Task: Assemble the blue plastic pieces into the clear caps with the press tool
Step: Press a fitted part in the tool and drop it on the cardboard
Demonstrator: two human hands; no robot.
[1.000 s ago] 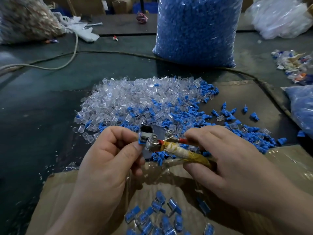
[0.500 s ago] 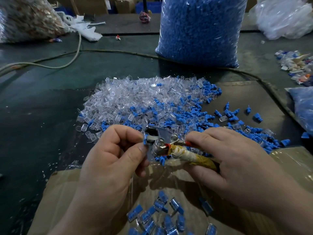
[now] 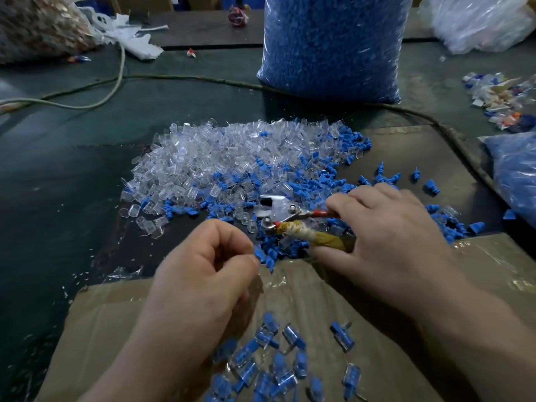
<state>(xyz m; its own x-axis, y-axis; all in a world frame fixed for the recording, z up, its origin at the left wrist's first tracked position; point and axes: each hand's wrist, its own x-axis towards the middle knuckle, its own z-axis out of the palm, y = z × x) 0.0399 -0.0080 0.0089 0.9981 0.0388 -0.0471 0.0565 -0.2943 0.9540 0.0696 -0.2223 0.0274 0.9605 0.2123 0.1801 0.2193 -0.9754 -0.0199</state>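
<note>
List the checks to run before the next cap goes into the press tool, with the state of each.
1. Right hand grips the press tool by its handles: ok.
2. Tool head free of any piece: ok, none shows.
3. Left hand holds a piece: cannot tell, fingers curled.
4. Clear caps within reach: ok.
5. Loose blue pieces beside the tool: ok.
6. Finished parts lie in the box: ok.
</note>
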